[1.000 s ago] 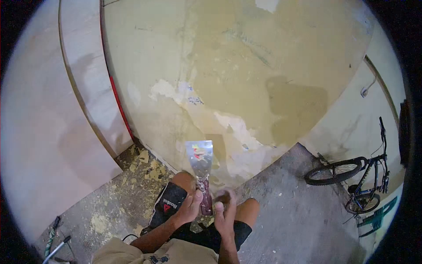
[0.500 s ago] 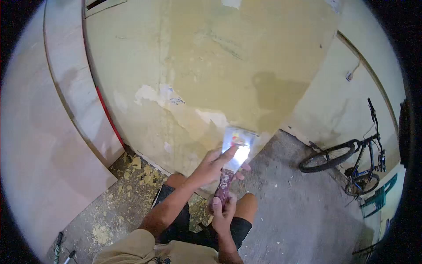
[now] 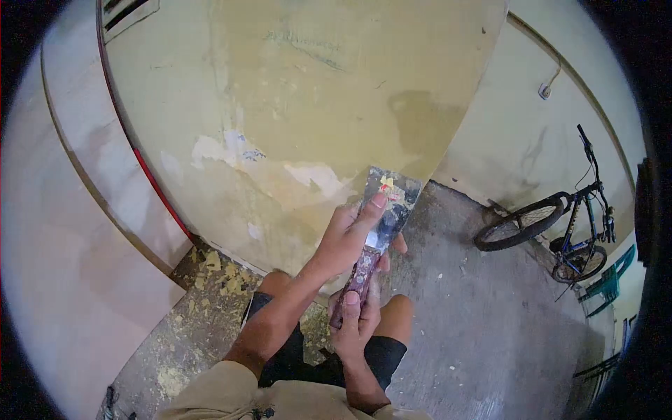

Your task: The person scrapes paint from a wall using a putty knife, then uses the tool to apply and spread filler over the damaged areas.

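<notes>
A paint scraper (image 3: 392, 220) with a wide metal blade and a worn, paint-spotted dark red handle is held up in front of the wall. My right hand (image 3: 355, 325) is wrapped around the handle's lower end, thumb on top. My left hand (image 3: 348, 234) grips the blade, its thumb pressed on the face and fingertips showing past the far edge. Yellowish flakes and a small red mark lie near that thumb. Behind the scraper, the yellowish wall (image 3: 315, 105) has pale patches where paint is gone.
Paint flakes (image 3: 213, 269) litter the floor at the wall's foot, on the left. A bicycle (image 3: 577, 210) leans by the right wall, near a green plastic chair (image 3: 609, 280). A pale panel (image 3: 91, 266) with a red-edged strip stands at left. My bent knees are below.
The scraper has tilted, so its blade shows dark metal with flakes instead of bright glare. It sits slightly higher and further right in view. Both hands keep hold, and the camera view has shifted.
</notes>
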`<state>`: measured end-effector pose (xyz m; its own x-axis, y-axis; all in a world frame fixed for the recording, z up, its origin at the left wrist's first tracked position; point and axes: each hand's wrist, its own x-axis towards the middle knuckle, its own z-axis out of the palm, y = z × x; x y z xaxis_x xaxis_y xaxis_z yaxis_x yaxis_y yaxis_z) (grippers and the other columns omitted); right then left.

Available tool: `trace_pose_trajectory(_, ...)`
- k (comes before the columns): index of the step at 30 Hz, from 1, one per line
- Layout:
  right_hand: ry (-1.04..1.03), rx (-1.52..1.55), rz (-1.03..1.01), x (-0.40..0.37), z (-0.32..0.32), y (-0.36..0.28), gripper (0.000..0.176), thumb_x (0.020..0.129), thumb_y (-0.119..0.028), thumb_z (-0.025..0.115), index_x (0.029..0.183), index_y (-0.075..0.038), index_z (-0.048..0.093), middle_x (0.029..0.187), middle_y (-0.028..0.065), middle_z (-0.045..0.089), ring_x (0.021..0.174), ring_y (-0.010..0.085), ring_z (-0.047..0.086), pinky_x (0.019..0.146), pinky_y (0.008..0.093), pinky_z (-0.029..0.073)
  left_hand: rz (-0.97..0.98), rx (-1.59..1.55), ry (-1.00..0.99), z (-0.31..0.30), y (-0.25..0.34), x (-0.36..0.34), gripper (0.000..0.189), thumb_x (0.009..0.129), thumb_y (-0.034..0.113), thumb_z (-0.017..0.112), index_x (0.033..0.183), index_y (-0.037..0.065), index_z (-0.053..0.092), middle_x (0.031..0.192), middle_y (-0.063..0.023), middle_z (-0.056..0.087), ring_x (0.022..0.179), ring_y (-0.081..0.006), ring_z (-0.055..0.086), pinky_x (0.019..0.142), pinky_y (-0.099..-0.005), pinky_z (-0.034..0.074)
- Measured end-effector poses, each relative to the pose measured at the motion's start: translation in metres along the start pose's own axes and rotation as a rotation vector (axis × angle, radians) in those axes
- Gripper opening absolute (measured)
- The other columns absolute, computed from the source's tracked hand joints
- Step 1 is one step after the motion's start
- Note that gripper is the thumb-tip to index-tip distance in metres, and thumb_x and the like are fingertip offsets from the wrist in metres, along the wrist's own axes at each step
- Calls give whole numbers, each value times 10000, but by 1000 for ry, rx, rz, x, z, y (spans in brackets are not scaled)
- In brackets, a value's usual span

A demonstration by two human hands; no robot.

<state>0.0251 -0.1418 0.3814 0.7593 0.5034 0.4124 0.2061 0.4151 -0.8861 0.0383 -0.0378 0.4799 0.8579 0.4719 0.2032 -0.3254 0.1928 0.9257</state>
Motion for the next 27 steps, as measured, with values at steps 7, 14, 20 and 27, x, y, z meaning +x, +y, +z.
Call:
trace_pose_trajectory(7,-31,-1,65,13,0,-20,511,921,-190,418,1332,61,248,722,10,484,556,64,414,487,202,341,78,-38,44,4,3,11,516,905,488,389,844,8,570,590,-106,596,401,-123,527,362,-235,413)
trace_pose_trajectory(14,-15,-16,-19,13,8,-16,480,926,-260,442,1294,27,329,704,-2,485,500,35,402,424,184,317,108,2,40,5,6,5,488,911,470,386,935,15,562,600,-93,597,422,-106,527,377,-220,410)
trace_pose_trajectory(20,8,25,18,6,9,-12,474,928,-257,436,1296,20,323,659,-8,468,469,35,374,406,177,293,58,27,36,-1,2,5,535,902,503,379,895,-4,550,597,-102,597,394,-127,529,361,-231,413)
trace_pose_trajectory(27,-8,-79,-44,3,4,-6,481,930,-255,428,1294,38,314,661,6,481,498,46,416,429,181,312,16,6,55,5,7,4,489,914,474,375,914,11,533,585,-93,587,382,-123,515,353,-231,402)
